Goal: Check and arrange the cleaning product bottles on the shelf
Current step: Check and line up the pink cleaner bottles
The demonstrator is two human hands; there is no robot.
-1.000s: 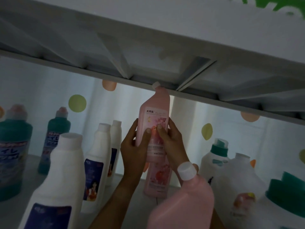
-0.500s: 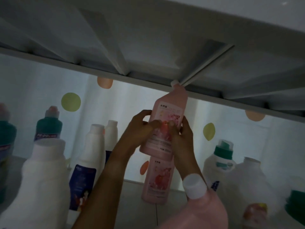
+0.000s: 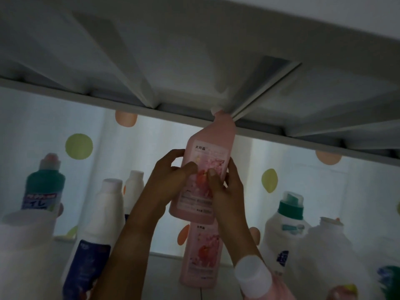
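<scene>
Tilting pink bottle [image 3: 211, 161], cap up-right.

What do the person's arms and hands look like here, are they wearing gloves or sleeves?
Both are bare. The left hand and right hand wear no gloves, and no rings or watch show in this dim picture. The forearms are uncovered as far down as the picture's edge, so no sleeve is seen. Fingernails look short and plain.
</scene>
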